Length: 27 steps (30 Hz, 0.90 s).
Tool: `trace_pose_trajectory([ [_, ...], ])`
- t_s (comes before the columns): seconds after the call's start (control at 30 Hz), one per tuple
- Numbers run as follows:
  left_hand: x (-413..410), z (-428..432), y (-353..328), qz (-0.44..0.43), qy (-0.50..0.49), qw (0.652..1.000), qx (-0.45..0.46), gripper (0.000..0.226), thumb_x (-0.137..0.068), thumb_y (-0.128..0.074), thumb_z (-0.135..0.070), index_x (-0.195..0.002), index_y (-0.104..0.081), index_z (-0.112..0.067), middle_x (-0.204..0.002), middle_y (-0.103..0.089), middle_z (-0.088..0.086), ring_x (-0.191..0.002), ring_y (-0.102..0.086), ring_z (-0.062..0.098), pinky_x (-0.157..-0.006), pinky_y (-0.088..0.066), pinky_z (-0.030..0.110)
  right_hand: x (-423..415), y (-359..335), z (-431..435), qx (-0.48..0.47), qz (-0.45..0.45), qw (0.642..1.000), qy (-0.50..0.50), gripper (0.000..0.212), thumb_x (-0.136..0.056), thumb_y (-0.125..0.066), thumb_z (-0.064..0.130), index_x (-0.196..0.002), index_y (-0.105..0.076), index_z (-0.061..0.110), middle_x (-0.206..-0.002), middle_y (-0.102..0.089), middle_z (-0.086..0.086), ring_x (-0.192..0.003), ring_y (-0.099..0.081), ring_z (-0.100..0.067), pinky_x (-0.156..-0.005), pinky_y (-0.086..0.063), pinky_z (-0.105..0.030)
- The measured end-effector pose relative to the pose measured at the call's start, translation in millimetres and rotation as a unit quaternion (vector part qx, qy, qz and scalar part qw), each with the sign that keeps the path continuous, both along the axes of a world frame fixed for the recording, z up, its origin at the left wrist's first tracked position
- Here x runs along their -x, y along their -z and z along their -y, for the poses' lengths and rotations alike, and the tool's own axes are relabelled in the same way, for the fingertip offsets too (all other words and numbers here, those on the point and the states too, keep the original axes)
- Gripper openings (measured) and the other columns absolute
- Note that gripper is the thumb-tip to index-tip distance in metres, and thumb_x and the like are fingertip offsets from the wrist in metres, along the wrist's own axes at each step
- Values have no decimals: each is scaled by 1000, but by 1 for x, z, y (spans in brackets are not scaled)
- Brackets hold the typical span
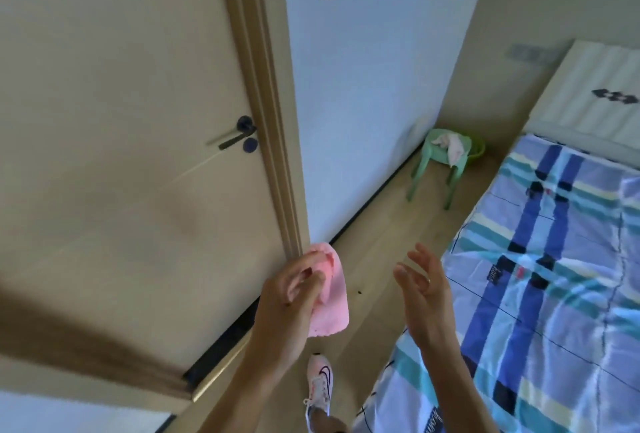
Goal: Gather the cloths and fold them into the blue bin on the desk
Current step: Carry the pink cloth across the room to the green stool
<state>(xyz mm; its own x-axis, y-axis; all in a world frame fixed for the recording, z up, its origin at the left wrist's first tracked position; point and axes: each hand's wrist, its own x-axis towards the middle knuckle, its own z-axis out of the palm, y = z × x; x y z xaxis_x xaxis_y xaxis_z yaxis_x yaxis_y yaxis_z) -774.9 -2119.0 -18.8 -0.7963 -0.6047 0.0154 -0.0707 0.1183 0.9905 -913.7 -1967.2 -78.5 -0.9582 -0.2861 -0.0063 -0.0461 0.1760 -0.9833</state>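
The left hand (294, 290) holds a pink cloth (330, 297) in its fingers; the right hand (424, 288), fingers spread empty, is nearer the cloth (450, 146) on the stool (433, 169) ahead.

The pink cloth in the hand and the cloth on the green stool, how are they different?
The pink cloth is held up by the left hand; the cloth on the stool lies draped over the green stool. The pink cloth is bright pink; the cloth on the stool looks paler, whitish-pink. Both are small and soft.

Door (121, 155) fills the frame's left, bed (554, 259) the right; a stool (440, 162) carrying a cloth (452, 145) stands upper right of centre.
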Motion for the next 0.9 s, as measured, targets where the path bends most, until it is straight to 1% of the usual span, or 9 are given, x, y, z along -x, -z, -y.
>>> trace_pose_trajectory([
  [0.07, 44, 22, 3, 1, 16, 1000, 3, 27, -80, -53, -40, -95, -74, -31, -85, -71, -12, -84, -66, -5, -79, -48, 5, 38, 4, 23, 0, 12, 1000, 15, 49, -96, -63, 26, -142, -46, 32, -134, -58, 10, -113, -64, -10, -74, -47, -13],
  [0.17, 114, 52, 0, 3, 46, 999, -5, 29, -80, -55, -43, -96, -76, -33, -87, -69, -9, -81, -64, -6, -77, -48, 4, 98, -2, 55, 10, 8, 1000, 27, 49, -97, -63, 24, -141, -44, 35, -135, -57, 9, -114, -63, -8, -79, -48, -14],
  [0.3, 202, 87, -5, 8, 75, 997, -14, 26, -78, -58, -40, -97, -77, -41, -93, -78, -14, -88, -70, -5, -73, -50, 8, 172, -18, 80, 3, 6, 998, 67, 52, -97, -62, 23, -145, -43, 27, -138, -55, 7, -117, -61, -11, -92, -51, -29],
  [0.37, 244, 101, -5, 10, 86, 996, -13, 26, -83, -58, -31, -99, -77, -38, -91, -78, -8, -88, -71, -3, -73, -50, 10, 206, -25, 89, -6, -3, 996, 84, 55, -97, -62, 24, -148, -41, 25, -139, -54, 7, -118, -61, -11, -95, -51, -32],
  [0.43, 289, 116, -1, 12, 97, 995, -27, 26, -84, -57, -32, -99, -78, -33, -92, -78, -4, -91, -72, 3, -76, -50, 14, 242, -28, 98, -12, -7, 994, 108, 57, -97, -62, 24, -149, -40, 23, -139, -54, 6, -117, -61, -10, -95, -52, -32],
  [0.53, 356, 135, 7, 22, 115, 992, -35, 35, -77, -56, -48, -100, -77, -33, -100, -78, -9, -100, -72, 8, -80, -51, 22, 295, -23, 106, -17, -1, 990, 139, 56, -96, -62, 24, -149, -41, 24, -138, -55, 7, -116, -61, -6, -93, -51, -28],
  [0.63, 433, 154, 19, 26, 146, 988, -30, 35, -77, -53, -45, -93, -75, -23, -99, -76, -6, -106, -71, 17, -85, -54, 30, 356, -12, 113, -22, 3, 986, 167, 56, -97, -62, 25, -148, -41, 27, -136, -55, 8, -114, -60, -2, -87, -48, -21],
  [0.8, 549, 172, 25, 27, 186, 982, 10, 34, -75, -50, -39, -88, -74, -20, -85, -74, 3, -88, -71, 22, -81, -54, 36, 444, -6, 121, -35, 25, 977, 210, 58, -97, -62, 29, -150, -39, 25, -135, -53, 9, -106, -56, 8, -80, -47, -20],
  [0.9, 626, 173, 26, 33, 205, 978, 11, 29, -78, -51, -34, -88, -76, -22, -91, -77, -3, -93, -73, 16, -85, -57, 40, 499, -4, 116, -29, 42, 970, 238, 57, -97, -61, 29, -150, -39, 27, -135, -54, 12, -110, -57, 6, -85, -50, -23],
])
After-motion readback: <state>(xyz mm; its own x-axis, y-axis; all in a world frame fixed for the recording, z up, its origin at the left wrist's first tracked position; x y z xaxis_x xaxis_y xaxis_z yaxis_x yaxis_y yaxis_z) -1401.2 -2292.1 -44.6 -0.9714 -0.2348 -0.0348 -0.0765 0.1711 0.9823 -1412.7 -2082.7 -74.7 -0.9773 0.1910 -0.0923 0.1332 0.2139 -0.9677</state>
